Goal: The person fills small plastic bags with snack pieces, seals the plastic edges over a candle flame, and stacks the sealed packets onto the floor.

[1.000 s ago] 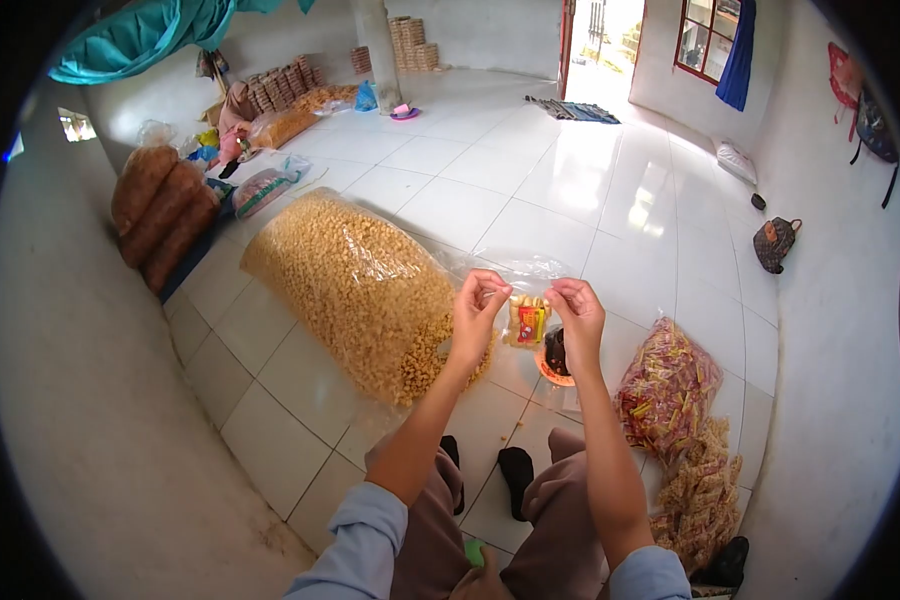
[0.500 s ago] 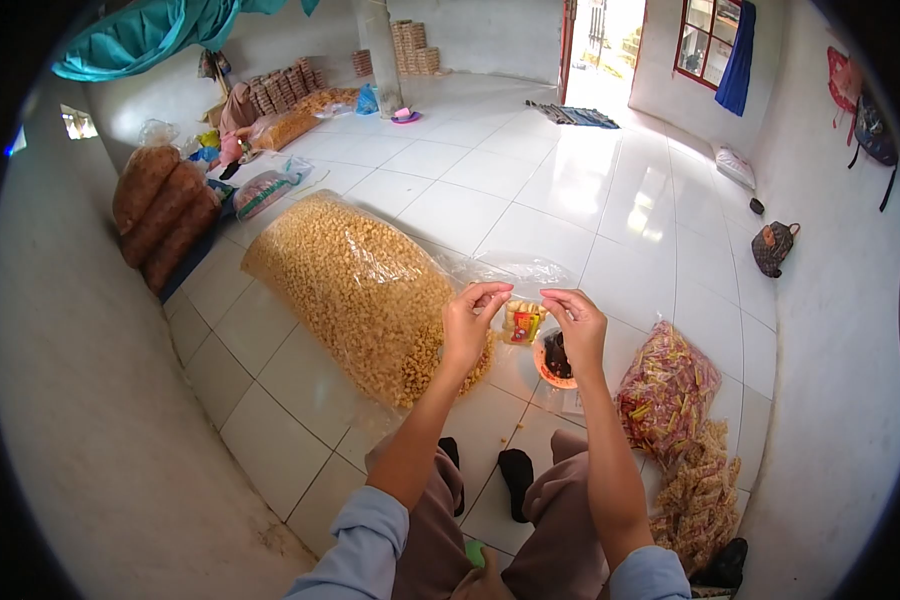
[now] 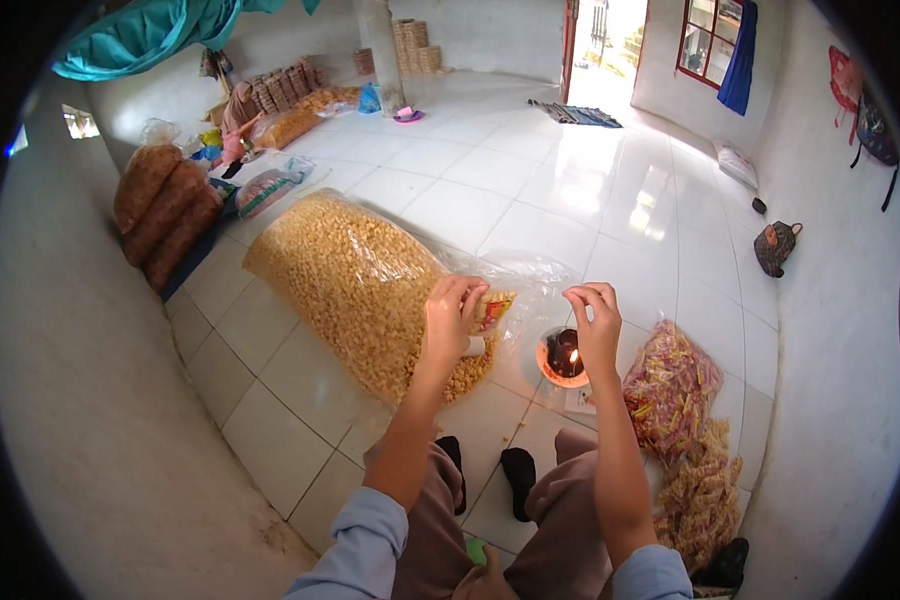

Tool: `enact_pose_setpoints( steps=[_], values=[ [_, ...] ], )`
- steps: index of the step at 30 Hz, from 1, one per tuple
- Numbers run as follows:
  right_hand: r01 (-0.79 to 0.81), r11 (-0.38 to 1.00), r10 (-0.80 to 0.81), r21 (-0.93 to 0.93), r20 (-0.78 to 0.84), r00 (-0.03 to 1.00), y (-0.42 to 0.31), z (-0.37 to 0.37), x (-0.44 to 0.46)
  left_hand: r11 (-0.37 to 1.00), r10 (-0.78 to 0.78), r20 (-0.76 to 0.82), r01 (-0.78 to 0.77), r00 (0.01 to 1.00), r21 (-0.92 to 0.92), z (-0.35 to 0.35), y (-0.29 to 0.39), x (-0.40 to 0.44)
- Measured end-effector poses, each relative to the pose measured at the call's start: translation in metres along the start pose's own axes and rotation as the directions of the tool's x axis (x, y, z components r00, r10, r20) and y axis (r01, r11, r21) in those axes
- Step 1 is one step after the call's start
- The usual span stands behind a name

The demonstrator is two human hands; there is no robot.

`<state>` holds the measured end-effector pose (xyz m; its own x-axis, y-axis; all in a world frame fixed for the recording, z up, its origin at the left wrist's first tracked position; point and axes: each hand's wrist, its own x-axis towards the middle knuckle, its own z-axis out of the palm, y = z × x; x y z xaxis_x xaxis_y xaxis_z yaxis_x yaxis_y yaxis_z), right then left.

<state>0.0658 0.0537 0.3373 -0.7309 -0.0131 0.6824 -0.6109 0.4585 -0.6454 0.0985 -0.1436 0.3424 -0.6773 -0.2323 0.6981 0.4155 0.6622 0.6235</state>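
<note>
My left hand (image 3: 454,312) is pinched on a small clear packet of yellow snacks (image 3: 494,310) with a red and yellow label. Behind that hand lies a large clear bag of yellow snack pieces (image 3: 345,280), with a white object (image 3: 474,346) by its open end. My right hand (image 3: 596,318) is raised with thumb and fingers pinched together; whether something small is between them cannot be seen. Just left of and below it, a small flame (image 3: 573,355) burns in a dark-centred orange dish (image 3: 553,372) on the floor.
A clear bag of red and yellow packets (image 3: 670,385) stands at the right, above a heap of snack packets (image 3: 700,485). Brown-filled sacks (image 3: 165,210) lean at the left wall. A person (image 3: 237,120) sits at the back left.
My hands have moved apart. The packet has gone left with my left hand, away from my right fingers, and tilted. The flame in the dish now shows.
</note>
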Motion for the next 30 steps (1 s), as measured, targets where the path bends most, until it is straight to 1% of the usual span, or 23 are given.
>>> enact_pose_setpoints(
  steps=[1, 2, 4, 5, 6, 7, 8, 10, 12, 14, 16, 18, 20, 22, 24, 25, 26, 27, 28, 30],
  values=[
    [0.030, 0.999, -0.030, -0.023, -0.010, 0.999, 0.002, 0.000, 0.000, 0.998, 0.054, -0.014, -0.053, 0.998, 0.029, -0.003, -0.001, 0.001],
    [0.029, 0.999, -0.029, -0.023, -0.010, 1.000, 0.002, 0.004, -0.001, 0.998, 0.053, -0.013, -0.053, 0.998, 0.030, -0.004, -0.001, 0.002],
    [0.015, 0.988, -0.028, 0.154, 0.086, 0.996, -0.003, 0.014, -0.003, 0.994, 0.089, 0.006, -0.089, 0.996, 0.070, -0.004, 0.000, 0.002],
    [-0.016, 0.986, -0.012, 0.167, 0.163, 0.987, 0.005, 0.021, -0.007, 0.994, 0.089, 0.009, -0.089, 0.996, 0.069, -0.003, 0.000, 0.001],
    [-0.018, 0.986, -0.009, 0.167, 0.161, 0.987, 0.005, 0.027, -0.010, 0.995, 0.078, 0.025, -0.079, 0.997, 0.053, -0.001, -0.001, -0.001],
    [-0.174, 0.922, 0.109, 0.347, 0.200, 0.974, 0.005, 0.035, -0.012, 0.997, 0.068, 0.040, -0.069, 0.997, 0.037, 0.000, -0.001, -0.002],
    [-0.320, 0.802, 0.213, 0.505, 0.259, 0.942, 0.006, 0.039, -0.014, 0.997, 0.069, 0.041, -0.071, 0.997, 0.038, 0.002, 0.000, -0.003],
    [-0.310, 0.795, 0.214, 0.522, 0.238, 0.947, 0.003, 0.041, -0.011, 0.996, 0.068, 0.046, -0.066, 0.997, -0.053, 0.006, 0.002, -0.004],
    [-0.363, 0.735, 0.249, 0.573, 0.270, 0.930, 0.001, 0.040, -0.009, 0.997, 0.057, 0.049, -0.054, 0.997, -0.055, 0.008, 0.003, -0.005],
    [-0.353, 0.739, 0.258, 0.574, 0.242, 0.935, 0.001, 0.042, -0.008, 0.998, 0.044, 0.054, -0.041, 0.998, -0.057, 0.009, 0.004, -0.006],
    [-0.344, 0.744, 0.269, 0.573, 0.214, 0.939, 0.001, 0.043, -0.009, 0.997, -0.027, 0.047, 0.030, 0.999, -0.069, 0.008, 0.008, -0.005],
    [-0.274, 0.848, 0.239, 0.454, 0.133, 0.962, -0.001, 0.042, -0.008, 0.995, -0.051, 0.046, 0.054, 0.998, -0.086, 0.007, 0.011, -0.004],
    [-0.266, 0.869, 0.239, 0.417, 0.117, 0.964, -0.007, 0.041, -0.007, 0.992, -0.074, 0.045, 0.078, 0.996, -0.102, 0.006, 0.010, -0.004],
    [-0.257, 0.889, 0.237, 0.380, 0.099, 0.966, -0.015, 0.037, -0.006, 0.996, 0.060, 0.007, -0.059, 0.998, -0.067, 0.006, 0.008, -0.003],
    [-0.172, 0.965, 0.163, 0.196, 0.062, 0.985, -0.021, 0.034, -0.007, 0.996, 0.081, -0.003, -0.082, 0.997, -0.046, 0.007, 0.007, -0.003],
    [-0.172, 0.965, 0.163, 0.195, 0.063, 0.985, -0.022, 0.034, -0.008, 0.994, 0.104, -0.011, -0.104, 0.995, -0.024, 0.007, 0.007, -0.003],
    [-0.140, 0.973, 0.135, 0.183, 0.040, 0.990, -0.023, 0.035, -0.008, 0.994, 0.103, -0.011, -0.103, 0.995, -0.024, 0.007, 0.005, -0.004],
    [-0.107, 0.980, 0.105, 0.170, 0.017, 0.994, -0.023, 0.035, -0.009, 0.990, 0.138, -0.016, -0.138, 0.990, -0.004, 0.008, 0.003, -0.003],
    [-0.107, 0.980, 0.105, 0.169, 0.018, 0.994, -0.021, 0.036, -0.010, 0.985, 0.172, -0.020, -0.172, 0.985, 0.016, 0.009, 0.001, -0.004],
    [-0.017, 0.996, 0.019, 0.092, -0.019, 1.000, -0.015, 0.038, -0.011, 0.982, 0.184, 0.004, -0.184, 0.983, 0.044, 0.009, 0.000, -0.005]
  ],
)
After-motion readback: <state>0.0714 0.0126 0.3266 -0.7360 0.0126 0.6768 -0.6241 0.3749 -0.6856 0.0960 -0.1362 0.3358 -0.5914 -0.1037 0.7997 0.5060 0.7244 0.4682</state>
